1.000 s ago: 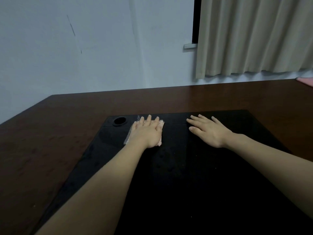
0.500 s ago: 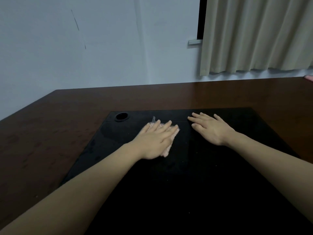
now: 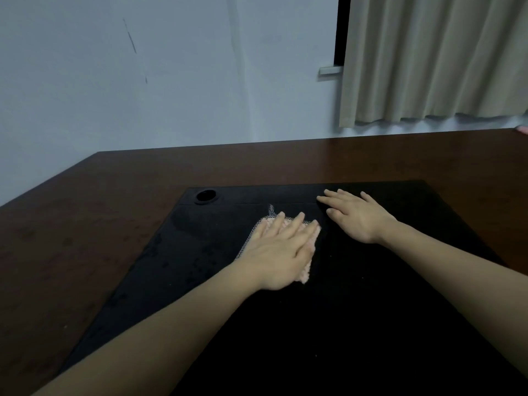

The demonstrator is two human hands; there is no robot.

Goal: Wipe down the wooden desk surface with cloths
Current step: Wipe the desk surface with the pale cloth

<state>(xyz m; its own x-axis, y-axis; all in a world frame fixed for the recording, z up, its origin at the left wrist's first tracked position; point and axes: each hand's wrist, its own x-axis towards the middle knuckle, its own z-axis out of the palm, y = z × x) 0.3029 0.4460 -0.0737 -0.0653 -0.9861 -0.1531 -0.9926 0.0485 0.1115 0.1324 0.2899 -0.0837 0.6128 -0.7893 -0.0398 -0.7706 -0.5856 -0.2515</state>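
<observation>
A dark brown wooden desk (image 3: 85, 224) carries a large glossy black panel (image 3: 343, 324) in its middle. My left hand (image 3: 281, 250) lies flat with straight fingers on a small pink cloth (image 3: 310, 260), pressing it onto the panel; the cloth shows only around the hand's edges. My right hand (image 3: 357, 215) rests flat and bare on the panel just right of the cloth, fingers spread toward the left.
A round black hole (image 3: 205, 195) sits at the panel's far left corner. A grey wall runs along the desk's back edge, and a beige curtain (image 3: 428, 58) hangs at the right. A bit of pink (image 3: 523, 128) shows at the far right desk edge.
My left hand has slid the pink cloth to the right and a little nearer to me across the black panel. My right hand has stayed in place.
</observation>
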